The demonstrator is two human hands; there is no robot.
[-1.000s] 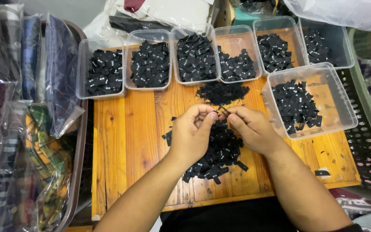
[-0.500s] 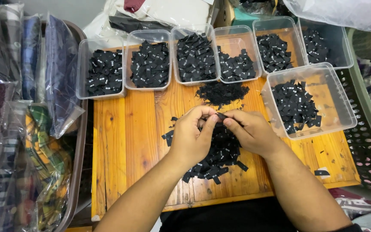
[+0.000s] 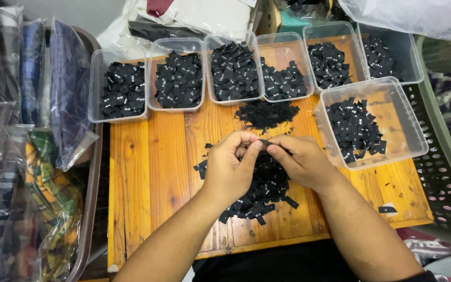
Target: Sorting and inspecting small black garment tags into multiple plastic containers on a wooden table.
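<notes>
black label (image 3: pixel 265 142) pinched between left hand (image 3: pixel 230 166) and right hand (image 3: pixel 301 161) | above label pile (image 3: pixel 259 190) | wooden table (image 3: pixel 152 172)

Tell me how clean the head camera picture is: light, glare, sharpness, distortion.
Head view: even, soft light with only faint shadows under the left hand and right hand; the wooden table is evenly lit; mild glare on the plastic bags at left; the black labels are sharp in the centre; the clear tubs bow slightly toward the edges.

Bright, even light; soft shadows (edges slightly bowed).
</notes>
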